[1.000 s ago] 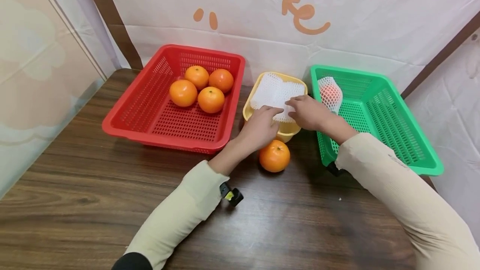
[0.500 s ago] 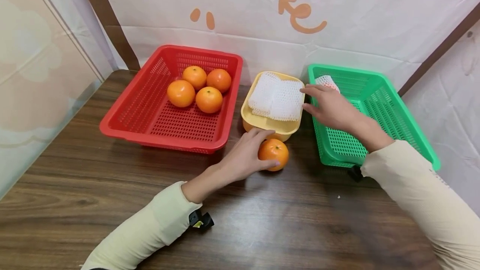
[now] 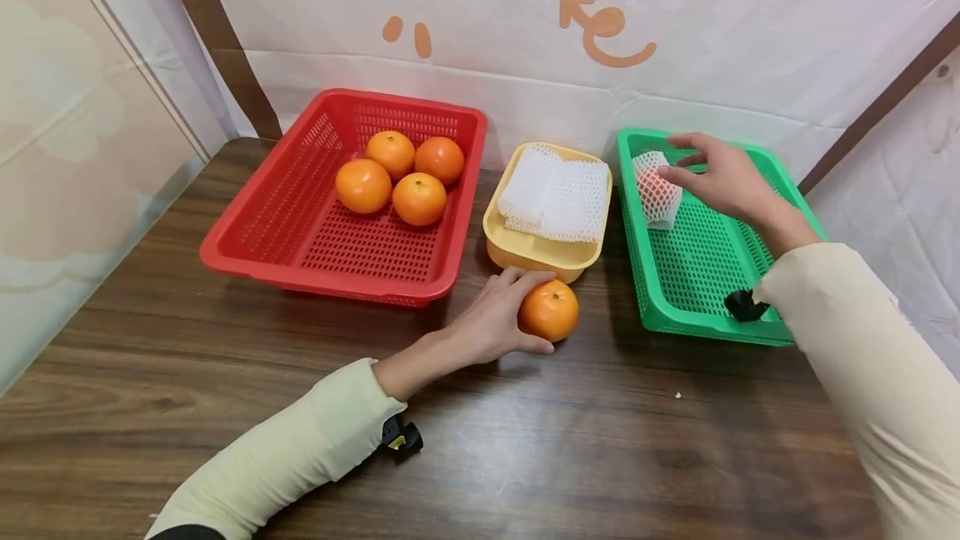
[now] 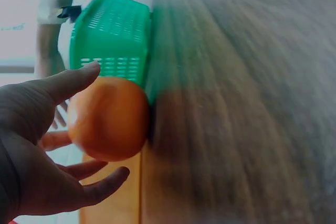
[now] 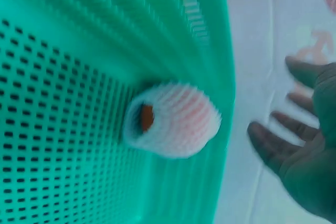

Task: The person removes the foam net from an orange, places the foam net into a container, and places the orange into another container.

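Note:
My left hand [image 3: 491, 319] is spread around the left side of an orange [image 3: 551, 311] on the table, thumb in front and fingers behind. In the left wrist view, a gap shows between the nearest fingertips [image 4: 122, 176] and the fruit. Over the green basket [image 3: 701, 273] my right hand [image 3: 723, 177] hovers with its fingers loosely extended, holding nothing. Below and left of it, inside that basket, lies a fruit in a white foam net [image 3: 658, 192]. From the right wrist view, the netted fruit [image 5: 176, 121] lies apart from the fingers, its orange skin showing through the net's open end.
At the left stands a red basket [image 3: 360, 282] with several oranges [image 3: 418, 198] in it. A small yellow bin [image 3: 551, 252] between the baskets holds white foam nets [image 3: 555, 194]. A printed cloth wall [image 3: 517, 82] rises right behind them.
My left hand has come down from the yellow bin to the orange. The right hand has moved from the foam nets rightward, over the green basket. The orange stays in place.

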Motion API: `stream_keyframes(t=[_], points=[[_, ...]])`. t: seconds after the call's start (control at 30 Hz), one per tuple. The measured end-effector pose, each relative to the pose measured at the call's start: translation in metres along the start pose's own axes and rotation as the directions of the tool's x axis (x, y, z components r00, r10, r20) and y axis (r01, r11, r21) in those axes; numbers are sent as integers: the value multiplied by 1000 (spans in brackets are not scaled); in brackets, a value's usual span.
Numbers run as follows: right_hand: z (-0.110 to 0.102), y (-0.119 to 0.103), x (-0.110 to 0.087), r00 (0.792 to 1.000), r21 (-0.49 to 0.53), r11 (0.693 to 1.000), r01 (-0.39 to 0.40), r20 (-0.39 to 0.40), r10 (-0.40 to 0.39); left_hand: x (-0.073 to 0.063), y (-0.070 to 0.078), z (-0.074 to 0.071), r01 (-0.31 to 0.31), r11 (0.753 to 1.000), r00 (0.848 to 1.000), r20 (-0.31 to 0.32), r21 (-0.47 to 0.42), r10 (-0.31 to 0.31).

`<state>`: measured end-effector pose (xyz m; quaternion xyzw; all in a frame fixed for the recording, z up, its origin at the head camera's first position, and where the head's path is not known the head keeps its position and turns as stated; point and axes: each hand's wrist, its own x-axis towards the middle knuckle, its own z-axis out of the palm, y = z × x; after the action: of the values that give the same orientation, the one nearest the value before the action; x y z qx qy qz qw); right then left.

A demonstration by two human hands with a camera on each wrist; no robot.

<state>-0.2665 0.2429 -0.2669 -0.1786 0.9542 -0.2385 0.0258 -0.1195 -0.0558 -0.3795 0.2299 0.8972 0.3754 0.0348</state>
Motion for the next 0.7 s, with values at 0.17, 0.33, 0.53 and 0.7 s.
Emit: stream_keyframes(t=[0.17, 0.33, 0.53, 0.7], points=[[-2, 23, 10, 1000, 81, 996, -24, 13, 23, 3, -4, 5, 4, 1000, 1000, 2, -26, -4], [2, 36, 20, 996, 130, 988, -82, 36, 78, 6, -7, 10, 1, 999, 1000, -5, -41, -1], [13, 45, 24, 982, 196, 962, -189, 45, 184, 11, -9, 13, 9, 998, 1000, -17, -63, -10], [21, 54, 29, 953, 208, 931, -300, 102, 285, 14, -12, 15, -2, 998, 1000, -24, -70, 0]])
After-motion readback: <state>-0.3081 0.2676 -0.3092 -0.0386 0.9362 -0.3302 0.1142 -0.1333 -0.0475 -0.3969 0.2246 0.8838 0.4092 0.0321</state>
